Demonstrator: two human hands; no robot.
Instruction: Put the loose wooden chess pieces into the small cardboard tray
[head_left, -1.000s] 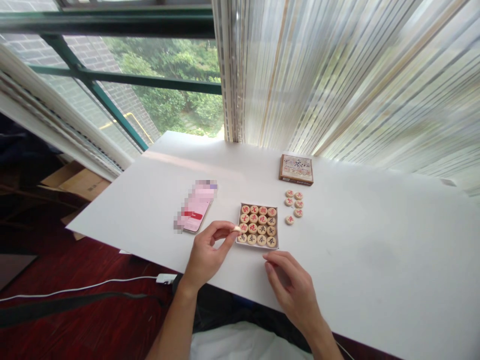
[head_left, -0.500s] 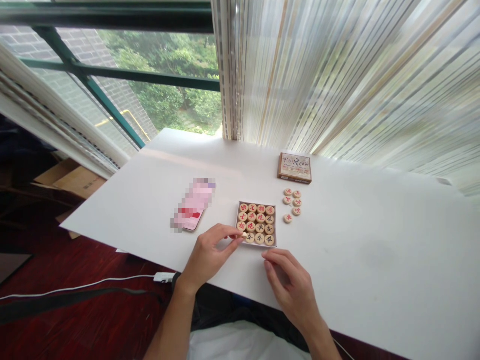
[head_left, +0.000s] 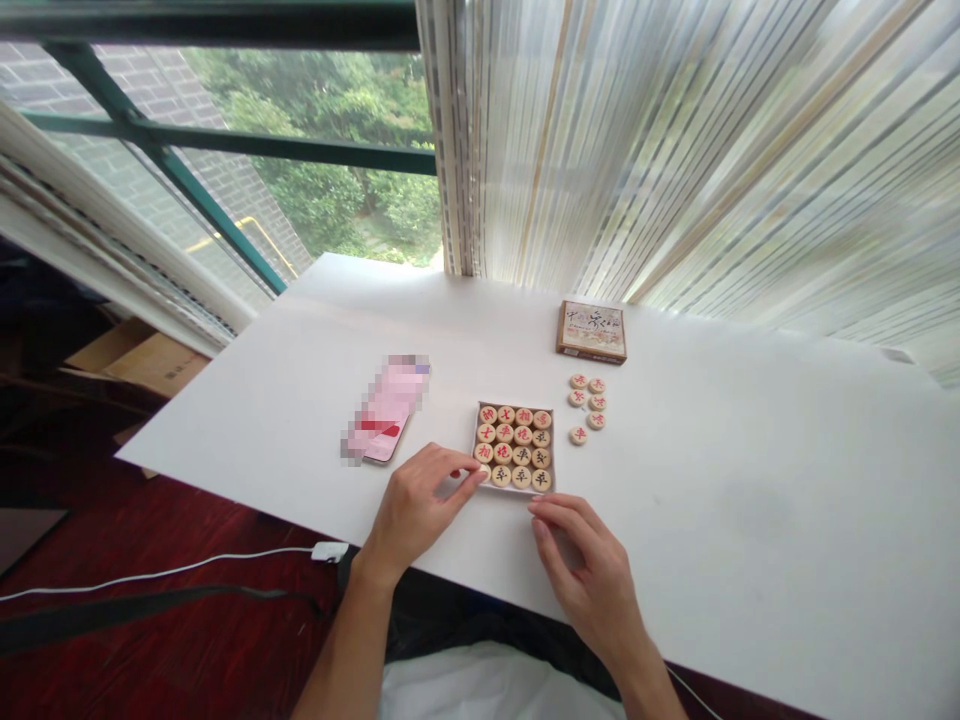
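A shallow open box holds rows of round wooden Chinese chess pieces, some with red characters and some with black. At its near left corner, my left hand has thumb and index finger closed on a Chinese chess piece, which sits level with its row and is partly covered by the fingertips. My right hand rests by the box's near right corner, thumb and fingers apart and nothing between them. Several loose red-marked pieces lie on the white table right of the box.
A decorated box lid lies behind the loose pieces. To the left of the chess box is a phone, partly blurred out. The white table runs up to a curtain and a window. A white cable hangs at the front left.
The piece in my left fingers has gone from tilted above the corner to lying down in it. My right hand has hardly moved. The view has shifted slightly.
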